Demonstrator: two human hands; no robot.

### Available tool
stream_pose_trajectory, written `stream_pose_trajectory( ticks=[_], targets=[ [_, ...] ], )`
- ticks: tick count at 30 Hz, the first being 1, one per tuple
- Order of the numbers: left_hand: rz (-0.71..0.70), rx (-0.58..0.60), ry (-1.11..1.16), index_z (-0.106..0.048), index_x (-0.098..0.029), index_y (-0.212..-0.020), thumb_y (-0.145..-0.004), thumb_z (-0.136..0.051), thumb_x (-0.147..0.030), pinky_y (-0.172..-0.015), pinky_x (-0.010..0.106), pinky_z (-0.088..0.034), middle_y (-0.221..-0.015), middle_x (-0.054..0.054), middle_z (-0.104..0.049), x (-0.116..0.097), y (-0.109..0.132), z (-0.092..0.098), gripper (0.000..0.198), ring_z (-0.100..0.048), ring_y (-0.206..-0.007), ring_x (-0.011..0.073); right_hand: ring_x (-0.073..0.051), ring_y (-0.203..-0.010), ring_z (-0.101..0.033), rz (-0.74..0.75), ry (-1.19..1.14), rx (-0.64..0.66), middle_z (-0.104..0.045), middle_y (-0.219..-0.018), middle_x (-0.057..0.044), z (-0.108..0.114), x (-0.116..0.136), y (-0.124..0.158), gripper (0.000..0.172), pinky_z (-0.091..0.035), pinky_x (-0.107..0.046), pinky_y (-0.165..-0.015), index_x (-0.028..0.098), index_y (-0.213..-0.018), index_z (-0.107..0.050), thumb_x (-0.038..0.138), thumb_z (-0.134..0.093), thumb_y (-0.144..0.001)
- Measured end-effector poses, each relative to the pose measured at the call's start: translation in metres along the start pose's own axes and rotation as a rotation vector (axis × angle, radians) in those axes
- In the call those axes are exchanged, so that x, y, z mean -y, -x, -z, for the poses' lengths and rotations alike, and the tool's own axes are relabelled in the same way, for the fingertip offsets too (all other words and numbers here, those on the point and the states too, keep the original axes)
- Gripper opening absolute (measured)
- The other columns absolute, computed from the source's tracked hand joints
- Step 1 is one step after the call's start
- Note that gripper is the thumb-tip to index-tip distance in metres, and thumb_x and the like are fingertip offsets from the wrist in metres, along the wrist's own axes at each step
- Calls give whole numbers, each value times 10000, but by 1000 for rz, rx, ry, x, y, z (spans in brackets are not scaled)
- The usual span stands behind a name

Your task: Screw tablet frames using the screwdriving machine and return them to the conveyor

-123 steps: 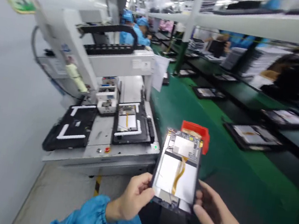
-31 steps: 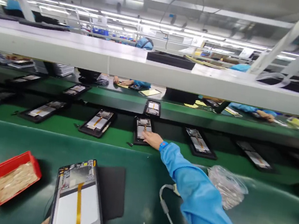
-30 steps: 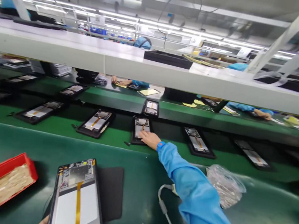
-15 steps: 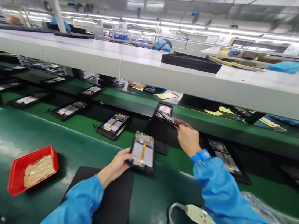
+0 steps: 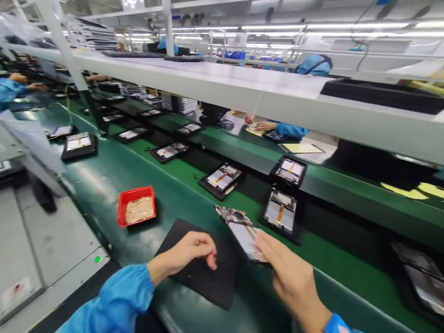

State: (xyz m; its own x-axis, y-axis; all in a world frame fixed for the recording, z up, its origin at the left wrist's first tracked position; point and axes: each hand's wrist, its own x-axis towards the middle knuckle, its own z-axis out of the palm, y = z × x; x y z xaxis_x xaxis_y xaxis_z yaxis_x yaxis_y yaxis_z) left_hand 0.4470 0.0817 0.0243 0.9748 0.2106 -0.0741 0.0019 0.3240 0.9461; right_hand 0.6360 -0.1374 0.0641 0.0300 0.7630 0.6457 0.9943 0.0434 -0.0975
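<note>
My right hand [image 5: 297, 276] grips an opened tablet [image 5: 243, 234] by its near right edge. The tablet tilts, its white battery, orange ribbon and circuit board facing up. Over the black mat [image 5: 206, 280] hovers my left hand [image 5: 189, 253], fingers curled in and apart from the tablet; I see nothing in it. Just beyond the held tablet, another opened tablet [image 5: 281, 210] lies in a black tray on the green belt. Farther back is a similar tablet [image 5: 289, 170].
A red bin [image 5: 120, 210] of small tan pieces stands left of the mat. More opened tablets [image 5: 221, 179] line the belt. A white shelf [image 5: 225, 87] spans above it. Grey equipment [image 5: 45, 252] stands at lower left. Co-workers' hands [image 5: 267, 126] show across the line and at far left.
My view has swung left. My left hand has let go of the tablet it held, and one now lies on the belt. My right hand has drawn its tablet back toward the mat.
</note>
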Motion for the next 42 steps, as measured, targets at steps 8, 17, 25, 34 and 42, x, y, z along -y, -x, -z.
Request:
stream_pose_trajectory(
  ticks=[8,17,25,34,42],
  targets=[
    [95,-261,395,-646,-113,-986,-812,-747,-303,-874,380,-500,-769,82,-717,13,96,41,277,-719,-801,232,-338,-1280,-535,39,122,225,-589,-1380,-149,-111,82,23,444,-440,-560,-1037,186,-1331,-597,77,-464,-922],
    [45,-469,763,-609,-115,-898,-819,-643,-105,-1018,471,-470,-943,144,-742,31,73,36,87,-720,-983,273,-221,-864,-592,114,-186,212,-678,-968,-115,-115,144,-20,264,-478,-365,-742,198,-1143,-673,180,-469,-977],
    [5,-598,403,-614,-119,-1018,-836,-673,-261,-842,383,-533,-965,151,-727,24,72,35,238,-710,-889,245,-205,-800,-617,-374,-658,117,-680,-848,-71,-131,144,-35,156,-503,-351,-732,217,-893,-714,291,-584,-931],
    [-286,-705,-799,-681,-192,-878,-909,-524,-159,-742,291,-456,-861,46,-661,22,108,-2,164,-611,-799,174,-104,-589,-593,-1322,-1609,269,-658,-707,-33,-130,144,-36,383,-526,-238,-591,143,-758,-671,443,-879,-642],
    [-229,-627,-922,-718,-193,-953,-935,-510,-164,-751,301,-466,-892,62,-675,20,111,0,210,-623,-814,189,-83,-602,-480,-1296,-1693,244,-545,-657,23,-140,154,-29,333,-402,-185,-536,167,-759,-656,425,-856,-693]
  ],
)
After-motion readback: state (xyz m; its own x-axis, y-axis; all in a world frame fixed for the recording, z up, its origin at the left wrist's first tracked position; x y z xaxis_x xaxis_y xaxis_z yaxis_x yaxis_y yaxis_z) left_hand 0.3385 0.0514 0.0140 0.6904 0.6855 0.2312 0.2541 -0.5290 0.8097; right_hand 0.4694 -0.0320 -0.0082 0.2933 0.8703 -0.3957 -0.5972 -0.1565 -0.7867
